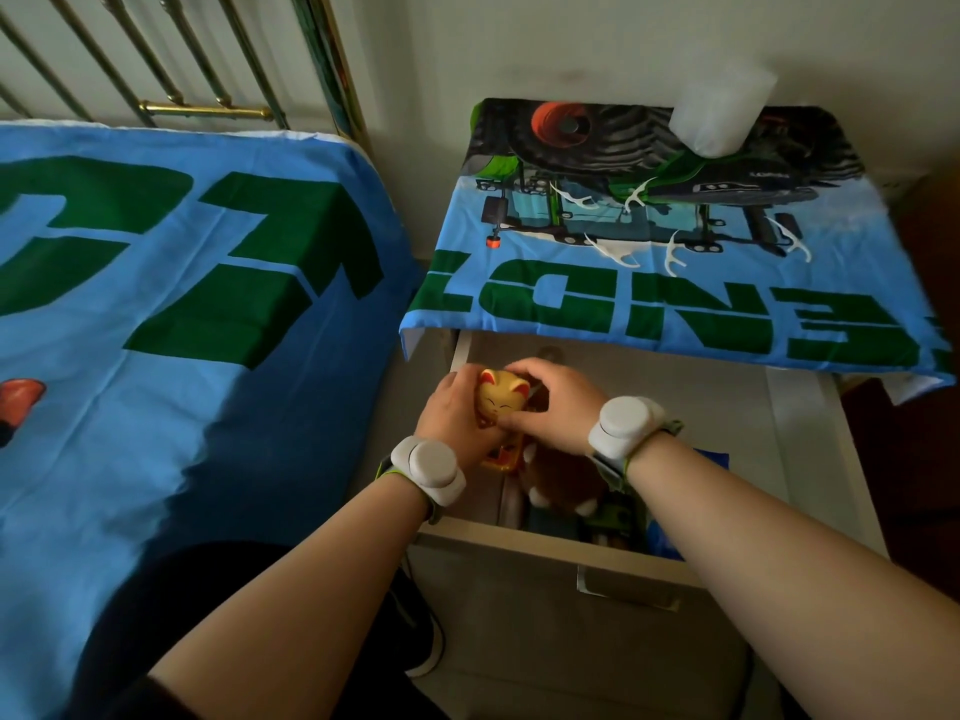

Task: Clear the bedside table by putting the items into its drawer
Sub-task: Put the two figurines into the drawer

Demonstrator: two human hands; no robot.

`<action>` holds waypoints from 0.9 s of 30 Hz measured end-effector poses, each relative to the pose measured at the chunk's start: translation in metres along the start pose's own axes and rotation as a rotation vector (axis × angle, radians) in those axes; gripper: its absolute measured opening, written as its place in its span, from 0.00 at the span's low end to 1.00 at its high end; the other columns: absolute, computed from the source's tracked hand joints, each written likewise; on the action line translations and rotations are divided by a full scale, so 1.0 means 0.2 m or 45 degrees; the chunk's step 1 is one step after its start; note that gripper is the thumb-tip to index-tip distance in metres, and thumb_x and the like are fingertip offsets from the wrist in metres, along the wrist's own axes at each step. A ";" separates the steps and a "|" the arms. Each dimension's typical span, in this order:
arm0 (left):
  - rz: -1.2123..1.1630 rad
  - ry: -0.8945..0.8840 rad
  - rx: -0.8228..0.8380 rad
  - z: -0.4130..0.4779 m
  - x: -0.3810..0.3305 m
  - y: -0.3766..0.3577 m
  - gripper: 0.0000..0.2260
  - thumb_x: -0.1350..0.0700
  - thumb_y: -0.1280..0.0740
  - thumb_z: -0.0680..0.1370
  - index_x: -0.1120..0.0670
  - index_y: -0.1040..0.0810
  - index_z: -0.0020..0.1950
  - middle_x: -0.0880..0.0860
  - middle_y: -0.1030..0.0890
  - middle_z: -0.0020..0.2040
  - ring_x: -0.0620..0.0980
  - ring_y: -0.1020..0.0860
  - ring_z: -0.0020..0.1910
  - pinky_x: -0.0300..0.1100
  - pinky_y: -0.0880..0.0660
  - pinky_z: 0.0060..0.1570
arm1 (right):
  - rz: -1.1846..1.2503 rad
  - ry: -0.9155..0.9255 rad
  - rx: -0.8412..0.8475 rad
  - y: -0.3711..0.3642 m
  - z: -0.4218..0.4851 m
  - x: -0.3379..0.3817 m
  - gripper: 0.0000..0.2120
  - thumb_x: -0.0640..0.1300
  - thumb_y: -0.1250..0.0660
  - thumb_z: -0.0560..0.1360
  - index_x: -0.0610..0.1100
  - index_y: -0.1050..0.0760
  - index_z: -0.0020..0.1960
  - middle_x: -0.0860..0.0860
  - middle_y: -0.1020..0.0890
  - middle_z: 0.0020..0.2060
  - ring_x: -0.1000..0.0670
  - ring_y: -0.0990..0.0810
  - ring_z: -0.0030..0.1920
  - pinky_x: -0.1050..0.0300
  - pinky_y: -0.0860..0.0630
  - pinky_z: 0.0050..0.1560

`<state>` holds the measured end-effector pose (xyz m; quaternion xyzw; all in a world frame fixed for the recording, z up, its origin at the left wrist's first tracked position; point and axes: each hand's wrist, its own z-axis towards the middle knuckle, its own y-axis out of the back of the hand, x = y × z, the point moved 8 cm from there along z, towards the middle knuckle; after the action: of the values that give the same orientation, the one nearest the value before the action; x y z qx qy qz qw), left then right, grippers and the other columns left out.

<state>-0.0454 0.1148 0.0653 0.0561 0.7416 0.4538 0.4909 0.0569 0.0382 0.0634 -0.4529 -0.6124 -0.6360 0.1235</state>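
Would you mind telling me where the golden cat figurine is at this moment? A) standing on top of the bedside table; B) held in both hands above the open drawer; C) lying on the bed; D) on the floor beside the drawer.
B: the cat figurine is gripped between the left hand and the right hand, just over the open drawer, below the cloth-covered bedside table.

You face a pale wall (467, 39); a bed (156, 304) with a brass headboard (208, 109) stands left, its blue printed cover dimly lit, grey floor (571, 667) below.
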 end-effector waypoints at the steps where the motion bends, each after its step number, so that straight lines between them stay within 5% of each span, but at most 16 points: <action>1: -0.008 0.002 0.016 0.00 0.00 0.00 0.28 0.51 0.27 0.68 0.51 0.33 0.65 0.52 0.27 0.58 0.51 0.26 0.57 0.38 0.31 0.51 | 0.001 -0.003 0.000 0.00 0.01 -0.01 0.27 0.54 0.26 0.65 0.53 0.28 0.61 0.54 0.20 0.53 0.55 0.23 0.50 0.68 0.32 0.43; 6: 0.062 0.059 0.040 0.03 0.04 0.04 0.38 0.52 0.28 0.70 0.50 0.45 0.75 0.56 0.35 0.71 0.57 0.37 0.70 0.50 0.37 0.67 | 0.018 -0.094 -0.030 -0.02 0.10 -0.12 0.26 0.53 0.27 0.66 0.48 0.28 0.62 0.50 0.20 0.54 0.51 0.22 0.53 0.59 0.30 0.50; 13: 0.157 0.135 -0.009 0.05 0.11 0.07 0.27 0.54 0.35 0.76 0.51 0.39 0.73 0.55 0.33 0.70 0.56 0.34 0.69 0.47 0.36 0.67 | -0.010 -0.148 -0.021 -0.08 0.20 -0.19 0.28 0.51 0.27 0.67 0.46 0.30 0.64 0.47 0.21 0.57 0.46 0.22 0.56 0.57 0.29 0.52; 27: 0.120 0.109 -0.003 0.06 0.09 0.03 0.25 0.56 0.35 0.75 0.51 0.37 0.72 0.54 0.30 0.66 0.54 0.31 0.65 0.45 0.33 0.61 | -0.087 -0.272 0.150 -0.19 0.28 -0.28 0.33 0.44 0.30 0.72 0.43 0.40 0.72 0.43 0.30 0.68 0.43 0.30 0.67 0.51 0.34 0.65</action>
<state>-0.0476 0.1346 0.0571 0.0709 0.7579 0.4794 0.4367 0.0848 0.0743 -0.0122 -0.4888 -0.6736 -0.5509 0.0623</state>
